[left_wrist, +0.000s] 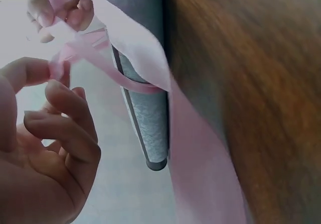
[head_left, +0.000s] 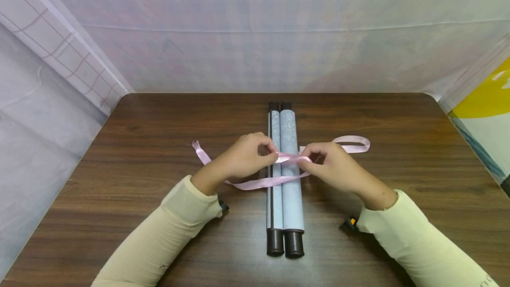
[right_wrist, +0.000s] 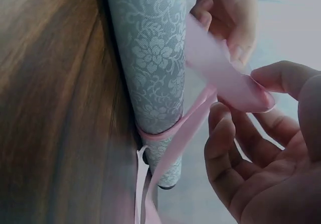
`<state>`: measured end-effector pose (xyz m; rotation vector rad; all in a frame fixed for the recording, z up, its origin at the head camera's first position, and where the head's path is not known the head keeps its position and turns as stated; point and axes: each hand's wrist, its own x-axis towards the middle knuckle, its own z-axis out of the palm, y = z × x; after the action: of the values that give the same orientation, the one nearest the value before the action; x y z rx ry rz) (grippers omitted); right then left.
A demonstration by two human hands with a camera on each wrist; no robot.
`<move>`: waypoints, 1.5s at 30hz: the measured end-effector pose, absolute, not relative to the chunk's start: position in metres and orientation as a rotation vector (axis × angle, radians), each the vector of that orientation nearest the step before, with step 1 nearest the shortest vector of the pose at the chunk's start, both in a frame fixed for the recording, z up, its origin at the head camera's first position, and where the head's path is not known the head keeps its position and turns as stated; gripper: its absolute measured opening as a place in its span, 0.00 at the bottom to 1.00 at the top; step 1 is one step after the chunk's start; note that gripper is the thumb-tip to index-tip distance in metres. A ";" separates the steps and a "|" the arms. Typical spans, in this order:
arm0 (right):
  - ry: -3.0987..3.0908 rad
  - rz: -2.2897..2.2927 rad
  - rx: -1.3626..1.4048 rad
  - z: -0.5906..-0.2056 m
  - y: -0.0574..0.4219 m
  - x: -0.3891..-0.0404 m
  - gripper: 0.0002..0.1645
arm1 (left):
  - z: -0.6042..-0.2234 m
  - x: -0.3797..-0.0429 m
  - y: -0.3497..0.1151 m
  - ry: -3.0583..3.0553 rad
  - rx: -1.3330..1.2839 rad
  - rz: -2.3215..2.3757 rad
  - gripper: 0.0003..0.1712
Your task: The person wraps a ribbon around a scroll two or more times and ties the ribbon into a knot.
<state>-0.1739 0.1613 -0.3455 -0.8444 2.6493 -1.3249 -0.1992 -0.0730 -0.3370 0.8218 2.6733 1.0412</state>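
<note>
Ribbon [head_left: 255, 184] already circled the rolled scroll [head_left: 292, 207], while left hand [head_left: 249, 156] and right hand [head_left: 336, 167] pinched it above; tying looked begun but unfinished.

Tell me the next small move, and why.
Probably pull outward gently with the left hand and right hand: both pinch the pink ribbon over the rolled scroll, which it already wraps, while one strand curves slackly across.
</note>
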 end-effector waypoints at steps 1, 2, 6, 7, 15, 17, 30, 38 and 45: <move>2.634 -1.355 -0.833 -0.343 0.161 -0.173 0.07 | -0.337 -0.199 -0.073 2.670 0.828 1.053 0.03; 2.626 -1.376 -0.828 -0.340 0.160 -0.171 0.07 | -0.336 -0.199 -0.073 2.660 0.829 1.070 0.04; 2.527 -1.491 -0.775 -0.324 0.157 -0.164 0.04 | -0.335 -0.199 -0.073 2.590 0.808 1.139 0.05; 2.493 -1.519 -0.756 -0.321 0.157 -0.163 0.04 | -0.335 -0.199 -0.073 2.560 0.790 1.162 0.06; 2.520 -1.503 -0.691 -0.340 0.168 -0.176 0.08 | -0.331 -0.201 -0.075 2.435 0.665 1.248 0.09; 2.632 -1.425 -0.704 -0.340 0.170 -0.177 0.06 | -0.331 -0.201 -0.076 2.431 0.671 1.238 0.10; 2.899 -1.107 -0.620 -0.335 0.191 -0.186 0.13 | -0.324 -0.201 -0.083 2.367 0.658 1.171 0.20; 2.926 -1.057 -0.620 -0.332 0.196 -0.188 0.16 | -0.323 -0.200 -0.084 2.264 0.647 1.319 0.14; 2.954 -1.024 -0.595 -0.330 0.199 -0.189 0.16 | -0.324 -0.202 -0.084 2.197 0.678 1.480 0.13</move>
<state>-0.1894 0.1990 -0.3301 -0.5948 2.9536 -1.0239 -0.2016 -0.0840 -0.3240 0.6775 2.1967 1.4796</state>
